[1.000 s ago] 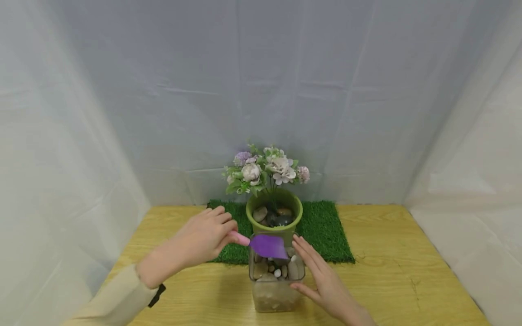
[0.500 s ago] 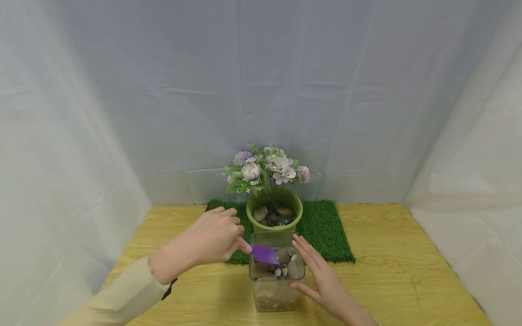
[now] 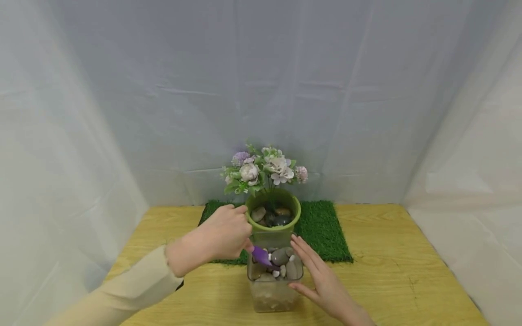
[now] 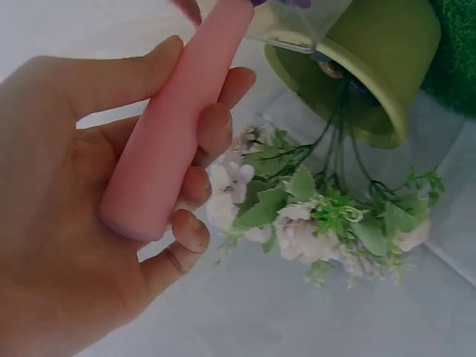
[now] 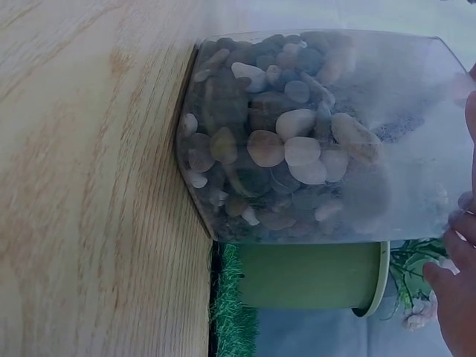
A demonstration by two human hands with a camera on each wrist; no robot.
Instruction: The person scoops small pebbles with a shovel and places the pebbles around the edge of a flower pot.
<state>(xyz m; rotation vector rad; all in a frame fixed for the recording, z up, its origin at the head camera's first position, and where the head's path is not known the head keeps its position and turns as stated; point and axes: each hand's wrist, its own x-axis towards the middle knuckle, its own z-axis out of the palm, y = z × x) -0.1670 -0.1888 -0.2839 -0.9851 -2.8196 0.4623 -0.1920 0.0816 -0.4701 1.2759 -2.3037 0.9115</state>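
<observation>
My left hand (image 3: 224,233) grips the pink handle (image 4: 171,126) of a small trowel, its fingers curled round it. The purple blade (image 3: 262,256) dips into a clear plastic container (image 3: 271,296), its tip among the pebbles (image 3: 280,257). Through the container's wall in the right wrist view, stones of several sizes (image 5: 301,152) are visible. My right hand (image 3: 320,278) rests with fairly straight fingers along the container's right rim. Just behind stands a green flowerpot (image 3: 295,216) with stones inside and artificial flowers (image 3: 265,170) rising from it.
The pot stands on a green artificial turf mat (image 3: 324,233) across the back of the wooden table (image 3: 379,276). White sheeting (image 3: 261,90) hangs behind and at both sides. The container sits in front of the pot, close to it.
The trowel has come down from above the container, and its blade now dips among the pebbles. My left hand has moved right and tilted the handle up; the right hand stays in place.
</observation>
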